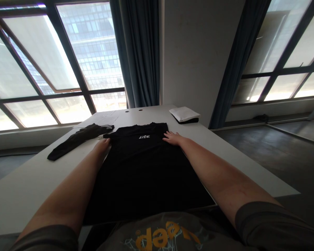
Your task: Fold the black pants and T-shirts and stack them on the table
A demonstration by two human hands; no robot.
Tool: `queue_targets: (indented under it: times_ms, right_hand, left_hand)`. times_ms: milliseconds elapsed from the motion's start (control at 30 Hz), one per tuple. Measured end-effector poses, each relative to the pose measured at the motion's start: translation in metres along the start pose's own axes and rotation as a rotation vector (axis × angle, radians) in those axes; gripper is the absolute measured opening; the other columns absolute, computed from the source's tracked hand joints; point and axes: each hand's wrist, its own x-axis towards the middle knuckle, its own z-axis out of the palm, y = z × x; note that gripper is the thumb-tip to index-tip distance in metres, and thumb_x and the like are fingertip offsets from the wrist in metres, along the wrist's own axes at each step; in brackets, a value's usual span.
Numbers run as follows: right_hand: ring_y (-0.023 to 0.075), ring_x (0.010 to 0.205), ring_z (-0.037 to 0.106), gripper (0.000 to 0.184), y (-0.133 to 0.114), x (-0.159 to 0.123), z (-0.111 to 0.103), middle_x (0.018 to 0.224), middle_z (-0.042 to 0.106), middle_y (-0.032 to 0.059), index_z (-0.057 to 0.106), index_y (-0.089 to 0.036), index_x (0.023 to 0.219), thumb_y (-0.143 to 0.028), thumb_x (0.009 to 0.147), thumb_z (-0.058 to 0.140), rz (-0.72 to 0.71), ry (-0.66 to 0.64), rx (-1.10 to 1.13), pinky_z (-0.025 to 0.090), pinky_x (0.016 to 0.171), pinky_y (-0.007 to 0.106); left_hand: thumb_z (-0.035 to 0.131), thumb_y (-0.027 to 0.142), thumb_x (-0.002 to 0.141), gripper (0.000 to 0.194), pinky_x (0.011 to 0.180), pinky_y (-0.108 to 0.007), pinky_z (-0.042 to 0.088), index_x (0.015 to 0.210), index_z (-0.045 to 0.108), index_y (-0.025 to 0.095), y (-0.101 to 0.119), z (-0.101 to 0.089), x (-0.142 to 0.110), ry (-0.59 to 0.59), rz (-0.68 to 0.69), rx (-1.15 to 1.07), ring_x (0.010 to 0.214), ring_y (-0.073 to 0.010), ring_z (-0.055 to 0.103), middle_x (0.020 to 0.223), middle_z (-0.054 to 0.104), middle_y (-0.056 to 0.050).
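A black T-shirt (146,170) is spread flat on the white table, with a small white print near its collar end, which lies away from me. Its lower end reaches the table edge at my body. My left hand (104,144) is at the shirt's upper left edge beside the short sleeve, its fingers curled in on the cloth and partly hidden. On the upper right edge rests my right hand (172,138), flat with fingers spread. No sleeve sticks out on that right side.
A dark crumpled garment (80,139) lies on the table (232,167) to the left. A white folded item atop a black one (184,114) sits at the back right. Thin pale sheets (101,119) lie at the back left. Windows and blue curtains (138,52) stand behind.
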Motion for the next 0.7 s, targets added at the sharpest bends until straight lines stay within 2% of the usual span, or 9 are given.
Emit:
queue_targets:
  times_ms: [167,233,333,400,500,600,700]
  right_hand:
    - [0.0332,0.164,0.016,0.071,-0.001,-0.002,0.0,0.178,0.019,0.0107,0.033,-0.028,0.168,-0.063,0.106,0.036,0.003,-0.018,-0.009,0.014,0.129,0.063]
    - [0.0336,0.163,0.018,0.071,-0.001,-0.003,-0.002,0.178,0.019,0.0106,0.033,-0.028,0.169,-0.062,0.106,0.034,0.0,-0.022,-0.01,0.015,0.128,0.063]
    - [0.0339,0.163,0.019,0.072,-0.002,-0.005,-0.003,0.178,0.018,0.0102,0.032,-0.028,0.169,-0.061,0.105,0.036,0.0,-0.023,-0.011,0.014,0.128,0.064]
    - [0.0342,0.163,0.019,0.073,-0.002,-0.006,-0.003,0.178,0.018,0.0098,0.031,-0.028,0.169,-0.061,0.104,0.037,0.003,-0.025,-0.012,0.014,0.129,0.064]
    - [0.0342,0.163,0.019,0.073,-0.003,-0.007,-0.003,0.178,0.018,0.0091,0.031,-0.029,0.169,-0.061,0.104,0.037,0.007,-0.029,-0.014,0.013,0.129,0.063]
    - [0.0341,0.163,0.018,0.073,-0.003,-0.007,-0.004,0.179,0.018,0.0092,0.031,-0.029,0.169,-0.061,0.104,0.036,0.003,-0.033,-0.016,0.014,0.128,0.063]
    - [0.0343,0.163,0.019,0.073,-0.004,-0.008,-0.004,0.179,0.016,0.0104,0.03,-0.028,0.17,-0.061,0.104,0.036,-0.001,-0.035,-0.017,0.013,0.128,0.063]
  left_hand:
    - [0.042,0.034,0.103,0.056,0.118,-0.046,0.044,0.153,0.055,0.012,0.006,-0.003,0.002,0.09,0.034,-0.093,0.143,-0.0345,0.054,0.15,0.063,-0.018]
    - [0.04,0.035,0.104,0.06,0.123,-0.049,0.04,0.158,0.049,0.012,0.013,-0.006,0.001,0.127,0.066,-0.104,0.149,-0.0346,0.048,0.159,0.054,-0.018]
    - [0.037,0.04,0.105,0.062,0.124,-0.049,0.039,0.161,0.044,0.013,0.03,-0.012,0.0,0.136,0.164,-0.102,0.151,-0.0345,0.046,0.17,0.037,-0.017]
    - [0.04,0.043,0.104,0.062,0.127,-0.05,0.034,0.159,0.047,0.015,0.045,-0.015,-0.002,0.11,0.266,-0.09,0.152,-0.0347,0.044,0.173,0.033,-0.014]
    - [0.048,0.047,0.101,0.057,0.131,-0.047,0.028,0.152,0.058,0.023,0.065,-0.015,-0.007,0.014,0.441,-0.068,0.153,-0.0316,0.043,0.168,0.045,-0.006]
    - [0.051,0.055,0.098,0.059,0.125,-0.04,0.038,0.151,0.058,0.031,0.076,-0.011,-0.014,-0.107,0.548,-0.059,0.145,-0.0271,0.055,0.163,0.052,-0.001]
    - [0.047,0.058,0.099,0.067,0.123,-0.04,0.042,0.159,0.049,0.029,0.076,-0.006,-0.019,-0.161,0.541,-0.052,0.143,-0.0277,0.056,0.17,0.042,-0.003]
